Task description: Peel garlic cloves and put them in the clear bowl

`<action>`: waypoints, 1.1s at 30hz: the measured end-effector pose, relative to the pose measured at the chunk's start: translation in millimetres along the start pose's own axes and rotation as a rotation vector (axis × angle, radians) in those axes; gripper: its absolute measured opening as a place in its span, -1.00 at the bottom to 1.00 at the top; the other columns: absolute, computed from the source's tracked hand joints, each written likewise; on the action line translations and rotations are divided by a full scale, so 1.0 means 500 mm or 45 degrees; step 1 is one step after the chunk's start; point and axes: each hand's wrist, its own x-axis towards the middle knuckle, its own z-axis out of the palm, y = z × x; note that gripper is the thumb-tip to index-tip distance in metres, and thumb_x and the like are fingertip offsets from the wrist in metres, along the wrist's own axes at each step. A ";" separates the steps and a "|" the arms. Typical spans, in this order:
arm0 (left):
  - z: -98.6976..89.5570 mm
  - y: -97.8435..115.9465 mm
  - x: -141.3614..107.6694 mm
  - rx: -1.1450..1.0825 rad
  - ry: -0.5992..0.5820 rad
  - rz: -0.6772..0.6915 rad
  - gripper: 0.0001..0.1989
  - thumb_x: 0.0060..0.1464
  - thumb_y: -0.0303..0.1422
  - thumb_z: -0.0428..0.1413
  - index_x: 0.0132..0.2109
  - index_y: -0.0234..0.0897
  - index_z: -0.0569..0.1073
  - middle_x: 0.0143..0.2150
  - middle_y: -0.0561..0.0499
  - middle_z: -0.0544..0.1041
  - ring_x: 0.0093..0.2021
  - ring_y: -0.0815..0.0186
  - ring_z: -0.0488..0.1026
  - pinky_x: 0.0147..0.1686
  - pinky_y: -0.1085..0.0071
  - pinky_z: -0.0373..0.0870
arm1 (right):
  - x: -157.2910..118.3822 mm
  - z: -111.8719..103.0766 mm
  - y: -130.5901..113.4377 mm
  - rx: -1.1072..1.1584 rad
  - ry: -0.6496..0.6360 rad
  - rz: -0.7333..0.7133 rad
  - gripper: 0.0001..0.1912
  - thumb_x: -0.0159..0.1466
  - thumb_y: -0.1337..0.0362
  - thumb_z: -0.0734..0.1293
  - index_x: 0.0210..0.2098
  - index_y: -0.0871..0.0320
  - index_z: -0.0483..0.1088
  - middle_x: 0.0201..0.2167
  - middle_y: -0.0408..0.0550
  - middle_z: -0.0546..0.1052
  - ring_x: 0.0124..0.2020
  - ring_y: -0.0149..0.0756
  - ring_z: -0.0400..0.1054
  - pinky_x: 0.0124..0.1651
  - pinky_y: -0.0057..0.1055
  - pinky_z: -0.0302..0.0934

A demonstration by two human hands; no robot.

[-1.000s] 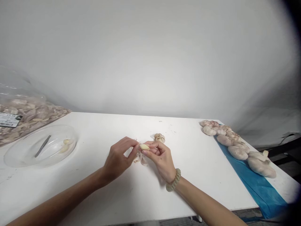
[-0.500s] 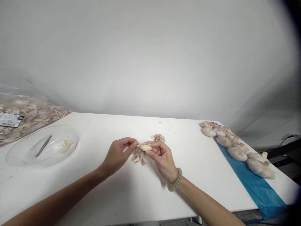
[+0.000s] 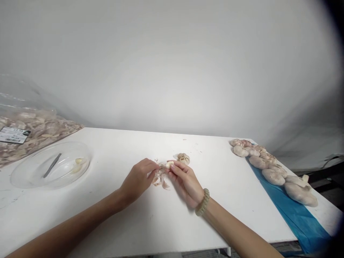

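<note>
My right hand [image 3: 186, 182] pinches a pale garlic clove [image 3: 169, 165] between thumb and fingers. Just to its left, my left hand [image 3: 140, 176] is closed in a pinch at the clove's near end, apparently on a bit of papery garlic skin [image 3: 161, 166]; the fingertips partly hide it. Below the fingers, loose garlic peelings [image 3: 160, 180] lie on the white table. A partly broken garlic bulb [image 3: 183, 158] rests right behind my right hand's fingers.
At left stands a clear plastic bowl [image 3: 20, 180] holding a grey knife-like blade [image 3: 52, 165] and a peeled clove [image 3: 79, 161]. Behind it lies a bag of garlic skins [image 3: 43, 129]. Several whole garlic bulbs [image 3: 272, 177] line the right side along a blue plastic strip [image 3: 298, 218].
My right hand has turned the clove, so less of it shows between the fingers. My left hand has shifted slightly right, close against the clove. The view has moved a little.
</note>
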 end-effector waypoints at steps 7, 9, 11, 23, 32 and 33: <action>-0.018 0.030 0.005 -0.393 -0.084 -0.383 -0.76 0.17 -0.31 -0.06 -0.08 -0.19 0.43 -0.19 0.03 0.52 -0.20 0.35 0.44 -0.22 0.45 0.37 | -0.009 0.000 -0.001 -0.358 -0.083 -0.153 -0.69 0.01 0.28 0.44 -0.24 0.19 0.44 -0.31 -0.04 0.52 -0.31 -0.31 0.42 -0.23 -0.39 0.30; -0.021 0.036 0.006 -0.495 -0.122 -0.379 -0.78 0.15 -0.30 -0.02 -0.11 -0.18 0.45 -0.21 0.04 0.51 -0.21 0.35 0.44 -0.22 0.46 0.38 | -0.007 0.000 -0.001 -0.401 -0.075 -0.208 -0.65 -0.02 0.28 0.45 -0.22 0.17 0.43 -0.29 -0.05 0.52 -0.30 -0.30 0.42 -0.21 -0.36 0.31; -0.020 0.039 0.006 -0.561 -0.118 -0.359 -0.80 0.12 -0.31 0.03 -0.12 -0.19 0.46 -0.22 0.03 0.51 -0.21 0.35 0.44 -0.21 0.45 0.38 | -0.005 -0.002 -0.001 -0.426 -0.046 -0.227 -0.63 -0.03 0.28 0.46 -0.22 0.16 0.42 -0.33 -0.07 0.53 -0.31 -0.30 0.43 -0.20 -0.33 0.32; -0.022 0.050 -0.003 -0.305 0.188 0.049 -0.80 0.02 -0.44 0.14 -0.14 -0.24 0.47 -0.34 0.00 0.44 -0.33 0.38 0.38 -0.35 0.48 0.35 | -0.024 0.016 -0.011 -0.307 -0.291 -0.128 -0.73 0.09 0.24 0.39 -0.21 0.15 0.44 -0.25 0.00 0.53 -0.18 -0.20 0.40 -0.12 -0.22 0.27; -0.036 0.046 0.006 -0.382 0.247 0.084 -0.86 0.02 -0.48 0.14 -0.21 -0.27 0.48 -0.33 0.00 0.46 -0.31 0.38 0.39 -0.33 0.49 0.35 | -0.017 0.005 -0.006 -0.356 -0.260 -0.181 -0.80 0.09 0.26 0.39 -0.26 0.14 0.47 -0.30 -0.05 0.52 -0.38 -0.38 0.37 -0.31 -0.38 0.26; -0.039 0.046 0.008 -0.398 0.238 0.075 -0.87 0.03 -0.49 0.12 -0.22 -0.27 0.48 -0.33 0.00 0.46 -0.31 0.38 0.40 -0.34 0.49 0.35 | -0.018 0.005 -0.005 -0.368 -0.269 -0.187 -0.79 0.09 0.25 0.39 -0.25 0.13 0.47 -0.29 -0.05 0.52 -0.37 -0.38 0.37 -0.30 -0.37 0.25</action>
